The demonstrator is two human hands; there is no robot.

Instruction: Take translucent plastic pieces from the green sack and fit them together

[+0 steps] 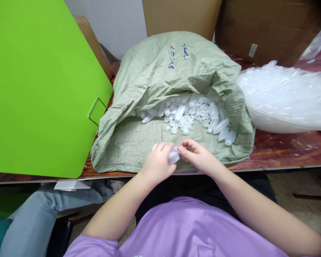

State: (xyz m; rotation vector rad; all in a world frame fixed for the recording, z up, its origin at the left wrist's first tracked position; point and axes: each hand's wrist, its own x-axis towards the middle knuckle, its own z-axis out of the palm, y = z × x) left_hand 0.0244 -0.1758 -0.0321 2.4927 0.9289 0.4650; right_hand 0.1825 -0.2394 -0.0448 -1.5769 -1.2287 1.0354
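Note:
My left hand is wrapped round a small translucent plastic bottle, just above the front edge of the table. My right hand pinches at the bottle's upper end; whether a small piece sits between those fingertips is too small to tell. Behind both hands gapes a pale green woven sack, lying on its side with its mouth towards me. Inside the mouth lies a heap of similar white bottles and short, ring-like white pieces.
On the left stands a large bright green panel with a wire handle. A clear bag full of white plastic pieces lies right of the sack. Cardboard boxes stand behind. A person's jeans-clad leg shows at lower left.

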